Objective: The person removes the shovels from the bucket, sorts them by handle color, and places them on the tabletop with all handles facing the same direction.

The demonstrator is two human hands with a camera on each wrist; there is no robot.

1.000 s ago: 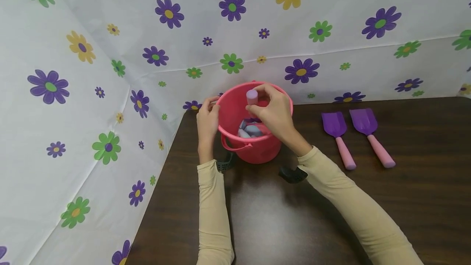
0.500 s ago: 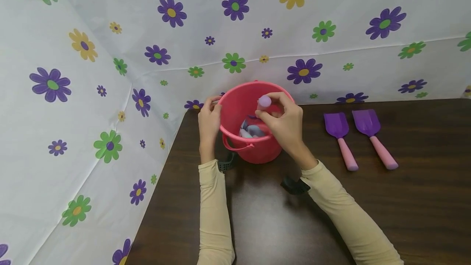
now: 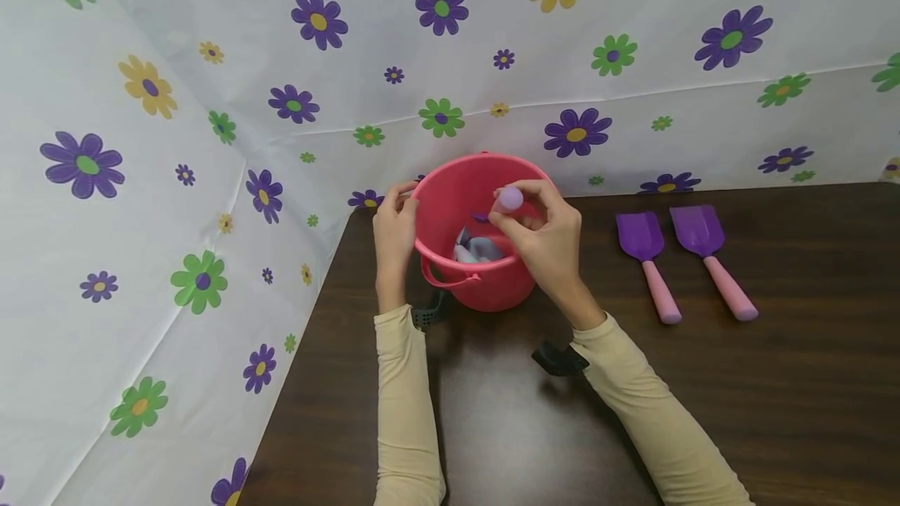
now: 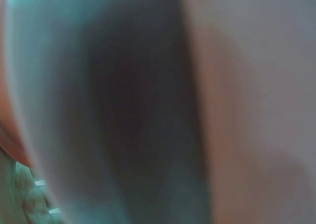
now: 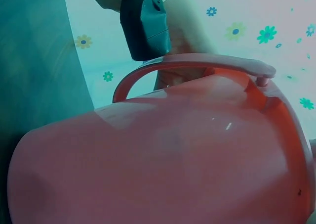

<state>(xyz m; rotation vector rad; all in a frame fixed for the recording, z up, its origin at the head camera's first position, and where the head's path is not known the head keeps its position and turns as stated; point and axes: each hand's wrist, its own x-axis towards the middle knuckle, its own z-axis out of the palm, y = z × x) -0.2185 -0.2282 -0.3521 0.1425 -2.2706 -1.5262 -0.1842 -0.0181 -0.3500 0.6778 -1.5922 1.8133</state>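
Handle (image 3: 509, 200), lilac-ended, pinched in R hand (image 3: 551, 236), in or just over pink bucket (image 3: 495, 287), right part. Grip of L hand (image 3: 395, 233) on bucket's left side; grey item (image 3: 481, 249) inside, near side. 2 purple-pink shovels (image 3: 641, 237) on table (image 3: 808, 381), to right.

From my remote feed I note: bucket (image 3: 495, 288) on table (image 3: 506, 428), backdrop (image 3: 380, 30) behind it. Left hand (image 3: 394, 229) at its left rim; right hand (image 3: 551, 234) over its right side, with handle (image 3: 511, 198). Contents (image 3: 481, 249), unidentifiable, inside. Inner shovel (image 3: 641, 236) right of bucket; outer shovel (image 3: 698, 231) just right of that.
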